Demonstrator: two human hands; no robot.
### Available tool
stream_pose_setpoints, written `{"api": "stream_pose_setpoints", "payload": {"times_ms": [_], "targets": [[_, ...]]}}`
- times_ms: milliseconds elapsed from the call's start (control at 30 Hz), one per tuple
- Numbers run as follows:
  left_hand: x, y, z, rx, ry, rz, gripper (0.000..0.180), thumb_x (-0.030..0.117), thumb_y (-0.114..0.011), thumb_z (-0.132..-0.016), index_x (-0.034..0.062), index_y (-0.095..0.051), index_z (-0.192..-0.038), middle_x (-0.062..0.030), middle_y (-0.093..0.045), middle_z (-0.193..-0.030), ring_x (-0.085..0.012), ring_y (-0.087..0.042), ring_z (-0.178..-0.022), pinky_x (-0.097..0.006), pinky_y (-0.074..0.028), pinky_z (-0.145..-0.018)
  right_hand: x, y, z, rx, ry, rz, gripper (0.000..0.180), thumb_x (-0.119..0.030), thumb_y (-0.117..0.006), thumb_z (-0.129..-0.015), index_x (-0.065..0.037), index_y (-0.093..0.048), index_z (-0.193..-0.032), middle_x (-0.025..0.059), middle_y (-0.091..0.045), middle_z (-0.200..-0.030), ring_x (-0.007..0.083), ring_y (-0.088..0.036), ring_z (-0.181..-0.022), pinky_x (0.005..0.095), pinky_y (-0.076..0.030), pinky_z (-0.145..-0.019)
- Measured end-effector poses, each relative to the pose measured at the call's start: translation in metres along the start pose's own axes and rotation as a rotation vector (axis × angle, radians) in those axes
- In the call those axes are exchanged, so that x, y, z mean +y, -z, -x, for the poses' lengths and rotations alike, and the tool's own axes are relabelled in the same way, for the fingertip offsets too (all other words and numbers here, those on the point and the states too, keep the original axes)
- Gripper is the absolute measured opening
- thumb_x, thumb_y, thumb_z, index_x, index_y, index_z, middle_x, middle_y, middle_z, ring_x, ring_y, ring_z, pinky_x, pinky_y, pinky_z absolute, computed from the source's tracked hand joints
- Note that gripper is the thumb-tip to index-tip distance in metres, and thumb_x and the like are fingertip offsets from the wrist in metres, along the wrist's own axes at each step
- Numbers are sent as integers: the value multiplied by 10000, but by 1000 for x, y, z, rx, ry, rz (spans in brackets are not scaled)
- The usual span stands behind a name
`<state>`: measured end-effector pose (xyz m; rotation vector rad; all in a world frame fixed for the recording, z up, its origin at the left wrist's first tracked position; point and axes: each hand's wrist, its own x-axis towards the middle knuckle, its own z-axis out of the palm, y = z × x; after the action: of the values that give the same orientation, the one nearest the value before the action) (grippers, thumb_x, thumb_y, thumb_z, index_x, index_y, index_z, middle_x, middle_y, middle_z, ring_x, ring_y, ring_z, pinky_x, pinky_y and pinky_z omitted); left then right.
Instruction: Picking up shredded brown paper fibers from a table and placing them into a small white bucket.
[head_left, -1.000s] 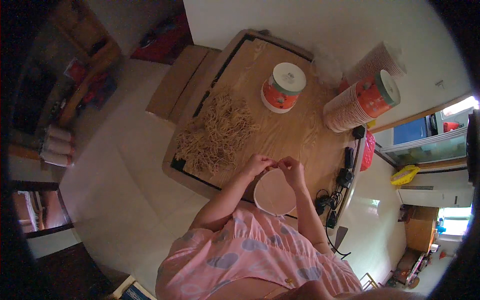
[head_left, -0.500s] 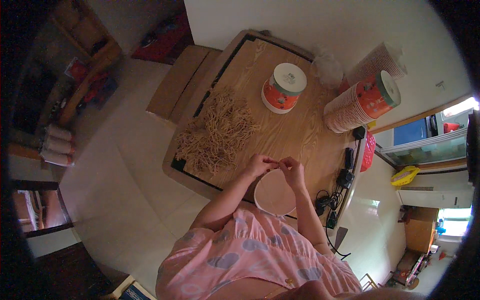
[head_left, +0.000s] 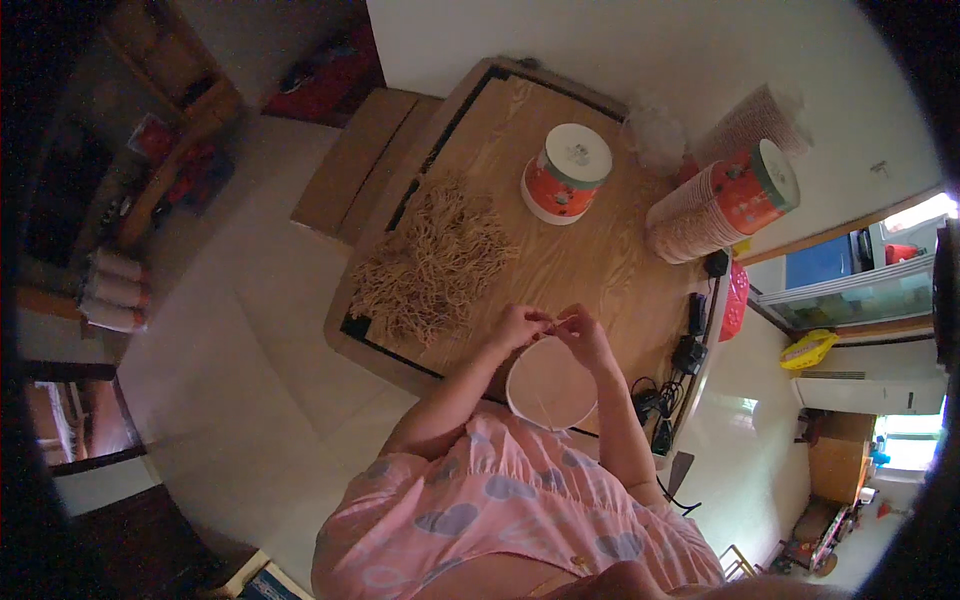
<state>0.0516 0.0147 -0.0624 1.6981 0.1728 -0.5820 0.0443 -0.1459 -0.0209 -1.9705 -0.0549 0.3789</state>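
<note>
My left hand [head_left: 520, 327] and my right hand [head_left: 583, 332] meet above a round pale paper bowl [head_left: 550, 385] at the near edge of the wooden table [head_left: 590, 255]. Both pinch a thin tan strand between their fingertips; another thin strand lies inside the bowl. A large heap of tan strands [head_left: 437, 262] is spread on the table to the left of my left hand.
An upside-down orange and white paper tub [head_left: 565, 172] stands mid-table. A stack of tubs [head_left: 725, 200] lies on its side at the right. Black adapters and cables [head_left: 680, 365] sit along the right edge. Cardboard boxes [head_left: 365, 165] lie on the floor at the left.
</note>
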Motion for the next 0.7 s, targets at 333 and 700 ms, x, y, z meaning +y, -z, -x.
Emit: {"api": "stream_pose_setpoints", "payload": {"times_ms": [333, 700], "targets": [[-2, 5, 7, -70, -136, 68, 127, 109, -625, -704, 33, -620, -805, -44, -620, -728, -106, -571, -618, -249, -456, -549, 16, 2, -3, 17, -105, -141, 189, 5, -612, -710, -52, -497, -849, 13, -518, -712, 92, -498, -647, 235, -410, -557], [-5, 2, 2, -61, -153, 143, 86, 94, -588, -720, 32, -597, -780, -33, -604, -702, -90, -542, -580, -237, -439, -521, 3, 11, -3, -122, -181, 81, 89, -115, -594, -761, -27, -597, -775, 11, -578, -696, 81, -490, -641, 248, -418, -576]]}}
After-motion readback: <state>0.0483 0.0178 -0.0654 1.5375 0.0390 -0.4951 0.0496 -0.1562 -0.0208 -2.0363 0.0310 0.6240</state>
